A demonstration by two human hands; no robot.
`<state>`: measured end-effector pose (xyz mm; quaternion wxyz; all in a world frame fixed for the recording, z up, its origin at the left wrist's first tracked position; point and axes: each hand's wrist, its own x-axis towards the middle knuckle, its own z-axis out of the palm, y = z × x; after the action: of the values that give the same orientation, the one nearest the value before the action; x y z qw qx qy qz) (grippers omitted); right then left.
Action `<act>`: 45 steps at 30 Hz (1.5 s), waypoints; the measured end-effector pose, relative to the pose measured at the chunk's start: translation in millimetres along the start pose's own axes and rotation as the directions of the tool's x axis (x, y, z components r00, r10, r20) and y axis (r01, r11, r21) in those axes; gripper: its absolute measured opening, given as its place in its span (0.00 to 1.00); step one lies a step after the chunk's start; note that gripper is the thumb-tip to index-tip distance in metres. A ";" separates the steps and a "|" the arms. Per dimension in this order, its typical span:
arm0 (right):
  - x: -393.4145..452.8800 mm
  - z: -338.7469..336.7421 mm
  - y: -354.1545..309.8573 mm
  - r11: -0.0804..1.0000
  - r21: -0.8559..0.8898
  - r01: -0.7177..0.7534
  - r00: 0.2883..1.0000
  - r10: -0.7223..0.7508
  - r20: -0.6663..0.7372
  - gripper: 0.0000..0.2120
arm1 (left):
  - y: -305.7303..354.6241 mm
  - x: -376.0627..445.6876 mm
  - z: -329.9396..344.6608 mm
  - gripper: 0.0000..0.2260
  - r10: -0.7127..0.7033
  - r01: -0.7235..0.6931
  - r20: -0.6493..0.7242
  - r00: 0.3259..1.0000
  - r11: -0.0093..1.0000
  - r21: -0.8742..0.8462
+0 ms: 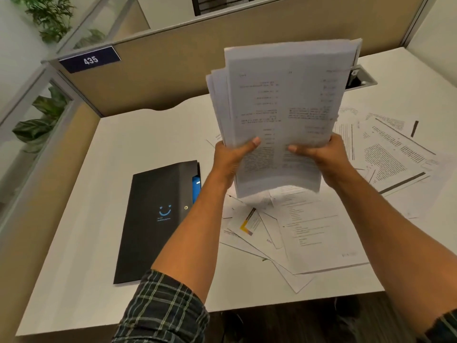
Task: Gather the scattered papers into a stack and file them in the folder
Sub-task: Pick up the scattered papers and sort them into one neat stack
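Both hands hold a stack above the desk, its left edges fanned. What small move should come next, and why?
Probably tap the stack on the desk to square it: left hand and right hand grip its bottom, sheets splay unevenly, and loose papers remain.

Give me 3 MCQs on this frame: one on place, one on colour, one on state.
1. Where is the folder?
A. on the desk, left of the loose papers
B. under the loose papers
C. in a hand

2. Folder cover colour?
A. red
B. black
C. white

3. The stack of papers is:
A. flat on the desk
B. inside the folder
C. held up by both hands

Answers: 1 A, it lies on the desk beside the left arm. 2 B, black with a blue smiley. 3 C, left hand and right hand grip its lower edge.
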<state>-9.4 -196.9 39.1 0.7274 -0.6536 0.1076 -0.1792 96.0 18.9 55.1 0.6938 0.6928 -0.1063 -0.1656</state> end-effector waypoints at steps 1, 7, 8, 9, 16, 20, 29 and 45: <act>1.3 -0.2 -1.6 1.000 -0.006 0.022 1.000 -0.022 0.008 0.19 | 1.1 0.7 -1.5 0.21 0.020 -0.020 0.005 1.000 1.000 0.006; -6.7 -4.7 17.5 0.999 0.035 0.020 1.000 -0.020 0.005 0.21 | -22.5 -7.7 -8.1 0.19 -0.060 0.058 0.028 0.998 0.996 0.075; -8.5 -4.0 20.9 0.999 0.039 0.022 1.000 -0.022 0.001 0.19 | -26.4 -9.4 -8.5 0.18 -0.078 0.076 0.023 0.997 0.994 0.083; -9.5 -2.4 22.7 0.998 0.050 0.025 1.000 -0.025 -0.007 0.17 | -28.7 -10.4 -8.3 0.17 -0.084 0.082 0.021 0.996 0.993 0.088; -8.8 0.1 12.7 0.981 0.105 0.162 0.986 -0.164 0.010 0.18 | -14.6 -11.0 -10.1 0.18 0.075 -0.078 0.132 0.988 0.997 0.016; -14.6 -2.7 34.3 0.998 0.039 0.057 0.994 -0.061 0.090 0.23 | -33.0 -15.2 -10.3 0.18 -0.012 -0.001 0.122 0.992 0.995 0.103; -14.0 -12.1 44.4 0.998 -0.048 -0.034 0.998 0.032 -0.051 0.05 | -50.0 -7.5 -5.1 0.16 -0.117 0.111 0.056 0.992 0.989 0.098; -10.7 -70.1 100.1 0.958 -0.133 -0.254 0.954 0.225 -0.201 0.12 | -86.7 36.1 -5.4 0.08 -0.175 0.306 -0.401 0.899 0.907 0.290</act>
<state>-34.5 -248.4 -69.4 0.6771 -0.6715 0.2665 -0.1399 124.2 11.6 -34.3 0.5423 0.8301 0.0849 -0.0981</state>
